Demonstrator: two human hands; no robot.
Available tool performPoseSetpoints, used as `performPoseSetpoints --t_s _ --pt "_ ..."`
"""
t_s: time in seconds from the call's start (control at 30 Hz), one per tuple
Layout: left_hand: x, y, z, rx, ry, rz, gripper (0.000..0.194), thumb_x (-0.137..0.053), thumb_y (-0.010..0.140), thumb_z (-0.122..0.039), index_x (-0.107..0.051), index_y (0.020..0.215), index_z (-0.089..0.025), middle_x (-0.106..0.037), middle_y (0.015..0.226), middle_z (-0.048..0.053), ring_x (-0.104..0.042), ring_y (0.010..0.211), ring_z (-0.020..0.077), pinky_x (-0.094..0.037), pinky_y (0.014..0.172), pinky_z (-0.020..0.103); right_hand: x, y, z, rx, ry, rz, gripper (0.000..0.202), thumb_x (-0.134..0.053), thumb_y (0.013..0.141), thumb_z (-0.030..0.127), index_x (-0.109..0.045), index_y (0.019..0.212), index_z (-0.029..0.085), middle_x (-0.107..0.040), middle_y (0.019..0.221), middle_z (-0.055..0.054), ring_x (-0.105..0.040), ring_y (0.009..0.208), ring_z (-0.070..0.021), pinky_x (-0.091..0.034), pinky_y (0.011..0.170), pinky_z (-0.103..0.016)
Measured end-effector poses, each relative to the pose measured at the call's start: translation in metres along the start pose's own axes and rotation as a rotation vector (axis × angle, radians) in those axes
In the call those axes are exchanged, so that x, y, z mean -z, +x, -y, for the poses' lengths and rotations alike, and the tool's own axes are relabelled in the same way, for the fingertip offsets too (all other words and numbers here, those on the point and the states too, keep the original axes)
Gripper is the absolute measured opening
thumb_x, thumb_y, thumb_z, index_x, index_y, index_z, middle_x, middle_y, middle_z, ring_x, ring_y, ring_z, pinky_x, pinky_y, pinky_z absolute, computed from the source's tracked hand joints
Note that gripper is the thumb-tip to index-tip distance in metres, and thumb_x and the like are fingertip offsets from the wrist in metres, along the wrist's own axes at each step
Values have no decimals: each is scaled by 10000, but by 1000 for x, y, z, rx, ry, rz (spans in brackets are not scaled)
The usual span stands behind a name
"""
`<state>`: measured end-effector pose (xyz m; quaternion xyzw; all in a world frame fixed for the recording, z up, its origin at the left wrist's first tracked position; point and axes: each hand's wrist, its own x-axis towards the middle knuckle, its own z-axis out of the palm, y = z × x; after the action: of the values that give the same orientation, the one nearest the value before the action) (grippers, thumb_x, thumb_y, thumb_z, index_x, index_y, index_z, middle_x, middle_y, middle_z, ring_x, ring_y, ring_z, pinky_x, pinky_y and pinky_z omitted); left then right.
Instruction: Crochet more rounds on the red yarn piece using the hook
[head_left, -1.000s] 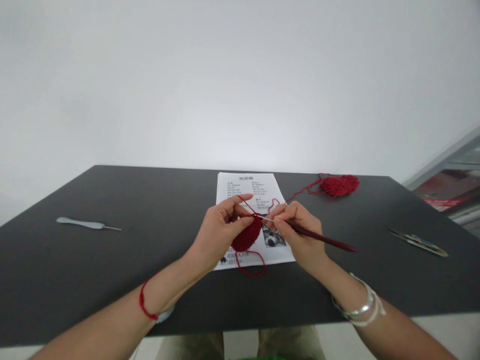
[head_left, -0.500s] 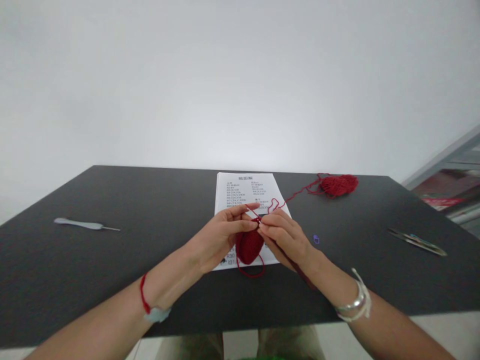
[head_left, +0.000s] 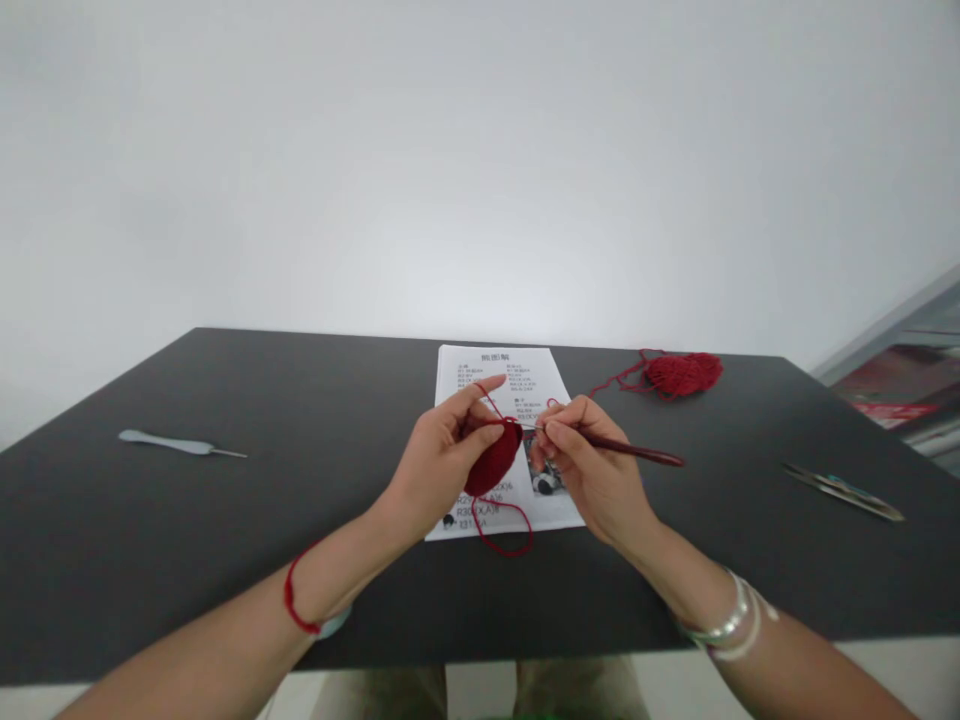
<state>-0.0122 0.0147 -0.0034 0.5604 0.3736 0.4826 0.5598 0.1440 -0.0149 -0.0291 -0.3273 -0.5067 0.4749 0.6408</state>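
Hook [head_left: 637, 453] sits gripped in my right hand [head_left: 598, 468], its tip at the red knitting [head_left: 491, 472] pinched below the thumb of my left hand [head_left: 439, 452]; that forefinger stands raised, seemingly holding yarn [head_left: 490, 401] taut.

On my feed, my left forearm [head_left: 232, 635] slants inward from the lower left, and my right forearm [head_left: 814, 665] does so from the lower right. My left hand [head_left: 442, 450] is closed in a pinch, left thumb [head_left: 484, 438] laid forward, left index finger [head_left: 480, 390] stretched out above it. My right hand [head_left: 604, 465], near but apart, keeps a pen-like grip, right thumb [head_left: 568, 440] bent toward the fingertips.
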Motion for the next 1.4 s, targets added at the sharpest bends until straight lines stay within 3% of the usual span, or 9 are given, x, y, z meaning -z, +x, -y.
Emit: performPoseSetpoints --t_s 0.13,0.33,0.53,0.83,0.93,1.07,1.27,1.33,1.4 --pt "2 0 -2 -73 173 20 424 -615 782 -171 -630 1206 -196 -586 730 -22 -522 684 126 -410 696 244 3 -4 1 204 -318 4 80 -633 818 185 -592 763 229 -608 761 3 -539 623 -124 -421 563 -266" --pt "7 2 -1 -99 256 51 392 -606 782 -170 -661 1170 -195 -651 823 18 -557 776 162 -408 762 260 5 2 4 8 -157 35 161 -562 857 201 -510 706 219 -510 601 48 -502 503 -106 -390 489 -249" --pt "8 6 1 -45 193 65 376 -601 764 -160 -669 1134 -168 -619 756 -7 -527 724 135 -398 709 254 12 -1 9 376 -520 162 139 -592 810 86 -568 761 214 -600 762 8 -564 681 -115 -445 603 -244" --pt "6 3 0 61 -46 133 516 -677 719 -147 -578 1225 -137 -612 705 -34 -533 639 96 -409 645 230 7 11 8 -212 256 77 147 -679 754 194 -566 661 185 -559 617 29 -481 526 -89 -414 481 -213" --pt "2 1 2 116 -171 137 562 -706 691 -142 -560 1233 -142 -603 677 -47 -527 607 85 -401 600 213 1 9 5 -243 308 63 149 -682 756 213 -557 680 185 -572 643 23 -462 540 -84 -398 475 -194" --pt "-3 1 5 176 -285 125 635 -735 661 -128 -529 1262 -153 -600 649 -55 -534 600 83 -403 595 204 1 3 -5 18 -36 41 110 -590 839 206 -530 746 205 -564 711 20 -474 554 -92 -405 499 -217" --pt "-8 1 3 260 -400 117 562 -731 647 -67 -586 1186 -135 -607 634 -46 -528 583 63 -402 591 174 8 -5 -14 790 -992 146 180 -517 842 46 -532 875 221 -569 809 -37 -521 726 -171 -452 637 -312" --pt "-6 2 1 345 -472 146 511 -733 632 -59 -623 1127 -124 -610 640 -35 -538 584 64 -420 604 176 9 -4 -13 846 -975 167 217 -517 837 30 -531 918 231 -572 831 -37 -524 733 -168 -461 641 -310" --pt "-2 4 0 417 -508 174 478 -726 622 -45 -643 1087 -115 -621 655 -20 -555 587 71 -442 615 183 9 -2 -12 717 -774 182 197 -529 846 61 -528 913 246 -568 845 -22 -539 731 -152 -469 623 -287"
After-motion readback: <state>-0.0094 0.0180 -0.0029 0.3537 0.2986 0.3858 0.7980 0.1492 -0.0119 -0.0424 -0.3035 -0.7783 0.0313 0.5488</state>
